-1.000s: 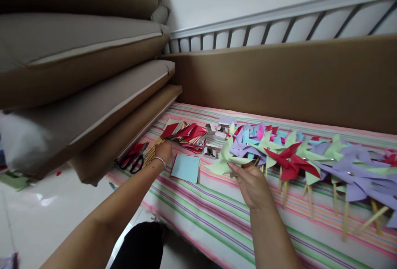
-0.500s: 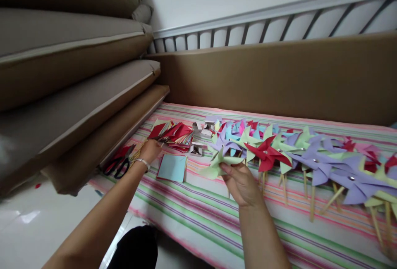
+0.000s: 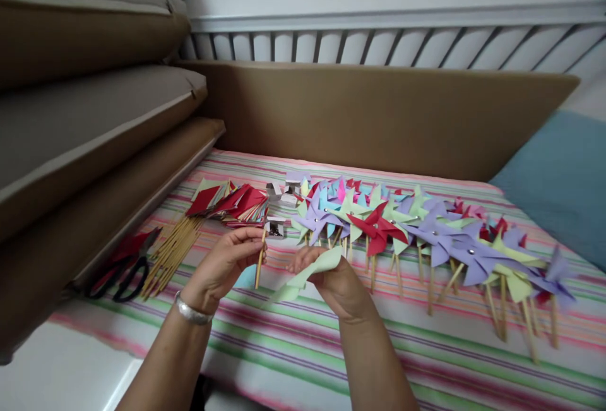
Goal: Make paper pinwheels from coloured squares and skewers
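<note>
Between the thumb and fingers of my left hand (image 3: 231, 259) a short wooden stick (image 3: 260, 262) is pinched, nearly upright. My right hand (image 3: 334, 281) grips a pale green paper pinwheel head (image 3: 307, 275), turned edge-on and slightly blurred. The two hands are close together but apart. Behind my left hand lies a bundle of wooden sticks (image 3: 175, 250), with a fanned pile of coloured paper (image 3: 243, 202) beyond it. A light blue paper square (image 3: 246, 278) is mostly covered by my left hand. Small open boxes (image 3: 274, 228) stand just past my hands, one with metal bits inside.
Several finished pinwheels (image 3: 376, 228) on sticks lie in rows to the right. Black-handled scissors (image 3: 130, 278) rest at the left edge. Stacked brown cushions (image 3: 104, 127) rise on the left, and a brown panel (image 3: 355, 120) stands along the back of the striped cloth (image 3: 293, 348).
My left hand has come away from the stick bundle with one stick and moved right, towards the pinwheel head. My right hand has tilted the green paper. The view has shifted right.
</note>
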`<state>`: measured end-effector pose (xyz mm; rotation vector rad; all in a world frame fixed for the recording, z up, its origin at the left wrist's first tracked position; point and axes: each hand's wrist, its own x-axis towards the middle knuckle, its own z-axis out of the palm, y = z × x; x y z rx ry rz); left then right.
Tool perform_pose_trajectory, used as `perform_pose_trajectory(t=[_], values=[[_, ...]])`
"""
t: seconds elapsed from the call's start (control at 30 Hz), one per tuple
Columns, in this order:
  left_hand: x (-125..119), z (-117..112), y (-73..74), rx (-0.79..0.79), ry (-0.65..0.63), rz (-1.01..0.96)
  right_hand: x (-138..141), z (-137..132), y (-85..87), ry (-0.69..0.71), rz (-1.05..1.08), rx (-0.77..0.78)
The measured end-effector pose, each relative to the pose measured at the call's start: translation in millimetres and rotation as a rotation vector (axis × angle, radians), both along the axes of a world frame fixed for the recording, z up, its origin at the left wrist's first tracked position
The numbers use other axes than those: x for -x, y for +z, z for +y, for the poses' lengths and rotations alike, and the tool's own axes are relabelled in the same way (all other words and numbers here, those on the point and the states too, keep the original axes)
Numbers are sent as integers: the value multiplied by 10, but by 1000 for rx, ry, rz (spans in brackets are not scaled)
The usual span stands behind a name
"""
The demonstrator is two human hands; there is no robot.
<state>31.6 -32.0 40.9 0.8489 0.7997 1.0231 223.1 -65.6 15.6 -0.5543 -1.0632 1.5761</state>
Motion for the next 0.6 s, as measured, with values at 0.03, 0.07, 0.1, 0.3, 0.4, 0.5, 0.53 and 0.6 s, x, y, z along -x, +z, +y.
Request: perform_pose_trajectory(t=[0.03, 0.07, 0.1, 0.3, 0.4, 0.5, 0.53, 0.6], values=[[4, 19, -35, 16, 0, -12, 16, 6, -3, 16, -21, 3], [9, 38, -62, 31, 1, -22, 36, 12, -6, 32, -41, 9], [15, 57, -80, 44, 3, -34, 58, 18, -8, 50, -62, 18], [99, 160, -85, 122, 54, -151, 205, 60, -22, 172, -225, 66], [163, 196, -96, 132, 124, -232, 293, 71, -23, 215, -274, 37], [198, 210, -114, 115, 158, -286, 388, 66, -35, 221, -345, 2], [200, 209, -116, 106, 159, -293, 414, 62, -45, 208, -361, 0], [189, 200, -112, 90, 157, -292, 449, 56, -73, 165, -362, 12]])
